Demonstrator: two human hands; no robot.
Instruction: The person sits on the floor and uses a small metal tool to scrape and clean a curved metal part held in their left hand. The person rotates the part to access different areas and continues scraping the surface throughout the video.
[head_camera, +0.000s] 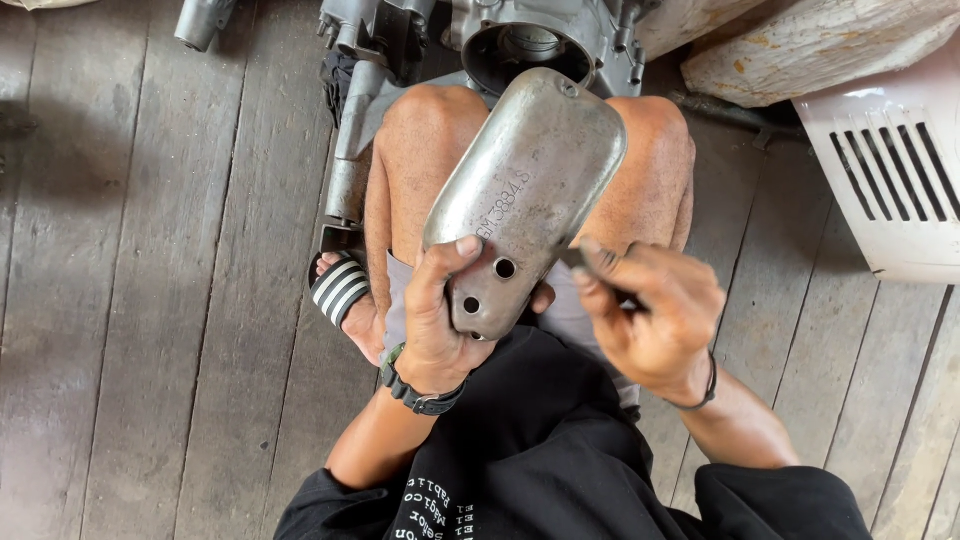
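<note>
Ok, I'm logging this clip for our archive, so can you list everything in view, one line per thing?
metal cover: one, dull grey, oblong with two round holes near its lower end, held over the knees
engine block: one, grey metal with a round opening, top centre on the floor beyond the knees
white vented panel: one, slotted, right edge
pale slab: one, off-white and chipped, top right
plank floor: grey weathered wood, throughout
sandal: one, black with white stripes, on the foot left of the legs
left hand: grips the cover's lower end, dark wristband
right hand: pinches a small dark thing at the cover's right edge; what it is cannot be told
</note>
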